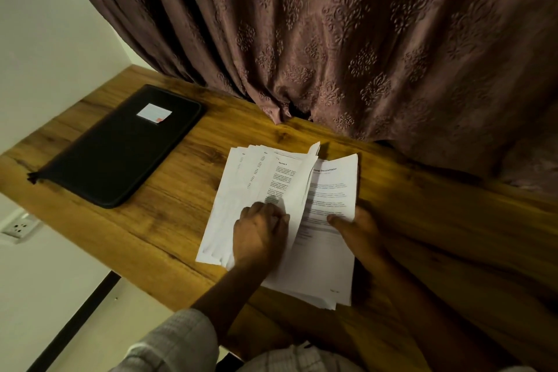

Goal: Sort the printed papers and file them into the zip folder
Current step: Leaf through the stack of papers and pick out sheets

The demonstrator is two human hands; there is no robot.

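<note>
While the printed papers (326, 251) lie mid-way along the wooden desk (151, 220), near its front edge, both hands are on them. The left hand (261, 235) sits knuckles-up on the fanned sheets at the pile's left, fingers curled. It seems to pinch 1 lifted sheet (302, 184) low down, tho the fingertips are hidden. That sheet stands curled btwn the 2 halves of the pile. The right hand (359, 232) grips the right-hand stack at its side edge, thumb (336, 218) flat on the top pg, other fingers under the paper & out of sight. The top pg has a bold heading & text blocks, too blurred to read. The zip folder (120, 145), black w/ a white label (154, 113), lies flat & closed on the desk's left part, well apart from the papers. A brown patterned curtain (362, 39) hangs behind the desk.
</note>
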